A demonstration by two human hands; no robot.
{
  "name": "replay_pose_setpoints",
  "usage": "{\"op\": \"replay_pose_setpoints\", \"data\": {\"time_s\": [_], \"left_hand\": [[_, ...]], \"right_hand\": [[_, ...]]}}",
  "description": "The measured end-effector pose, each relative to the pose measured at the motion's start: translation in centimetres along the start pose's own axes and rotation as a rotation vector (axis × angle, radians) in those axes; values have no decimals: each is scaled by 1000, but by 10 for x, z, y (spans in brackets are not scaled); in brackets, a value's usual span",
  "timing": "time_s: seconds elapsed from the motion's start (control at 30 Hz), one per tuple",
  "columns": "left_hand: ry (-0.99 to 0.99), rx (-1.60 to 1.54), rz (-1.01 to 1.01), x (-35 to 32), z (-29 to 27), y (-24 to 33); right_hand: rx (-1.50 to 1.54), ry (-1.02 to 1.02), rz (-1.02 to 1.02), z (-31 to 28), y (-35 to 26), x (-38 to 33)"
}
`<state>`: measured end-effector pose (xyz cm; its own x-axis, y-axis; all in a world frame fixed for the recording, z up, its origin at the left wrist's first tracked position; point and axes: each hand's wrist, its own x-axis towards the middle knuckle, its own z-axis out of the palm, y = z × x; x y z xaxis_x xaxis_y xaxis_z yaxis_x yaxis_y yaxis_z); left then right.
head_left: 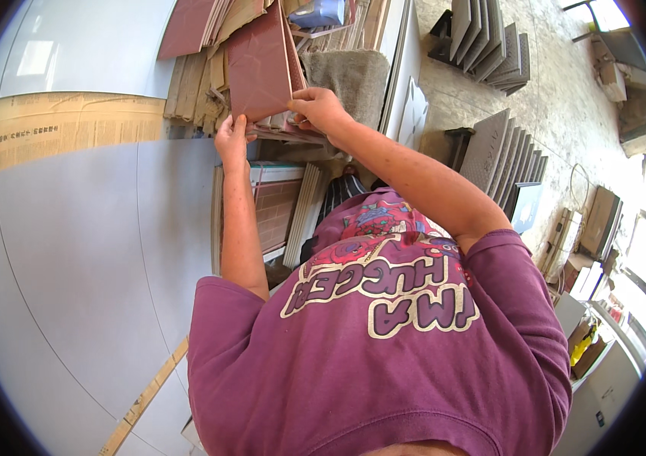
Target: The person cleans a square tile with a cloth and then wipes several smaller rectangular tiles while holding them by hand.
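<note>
A dark red rectangular tile [259, 72] leans at the top centre, tilted, with at least one more red tile close behind its right edge. My left hand [232, 140] grips its lower left corner, with the thumb on the front face and the other fingers partly hidden. At the lower right corner, my right hand [318, 111] pinches the edge between thumb and fingers. Under and beside the tile, pieces of torn cardboard [186, 87] lie in a worn pile. A rough grey cloth [348, 82] drapes just right of my right hand.
More red tiles [192, 26] stand at the upper left. A blue object [318, 14] lies at the top. Large pale panels [64, 228] with a cardboard strip [64, 125] fill the left side. Racked grey tiles [494, 156] stand on the concrete floor [551, 114] at right. Boxed tiles [273, 209] sit below my hands.
</note>
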<state>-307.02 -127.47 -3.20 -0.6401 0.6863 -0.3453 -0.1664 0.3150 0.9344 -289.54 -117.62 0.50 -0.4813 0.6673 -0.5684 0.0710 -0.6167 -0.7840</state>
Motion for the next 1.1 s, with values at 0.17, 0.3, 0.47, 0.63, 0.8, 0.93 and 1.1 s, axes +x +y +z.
{"op": "replay_pose_setpoints", "data": {"time_s": [0.17,0.3,0.47,0.63,0.8,0.93,1.1], "left_hand": [[51,37,9,-8,10,8],[71,37,-6,-11,14,10],[49,-91,-13,-15,13,13],[-90,-627,-71,-32,17,9],[-125,-853,-84,-58,36,3],[-143,-906,-97,-80,53,7],[-150,-856,-68,-93,57,12]], "right_hand": [[-37,0,0,-4,-5,11],[-83,14,-29,-10,-9,9],[-56,-57,-9,-19,-5,6],[-10,-188,26,-25,-12,-20],[64,-196,15,-29,0,-28],[80,-220,9,-31,5,-35],[84,-264,-11,-34,9,-44]]}}
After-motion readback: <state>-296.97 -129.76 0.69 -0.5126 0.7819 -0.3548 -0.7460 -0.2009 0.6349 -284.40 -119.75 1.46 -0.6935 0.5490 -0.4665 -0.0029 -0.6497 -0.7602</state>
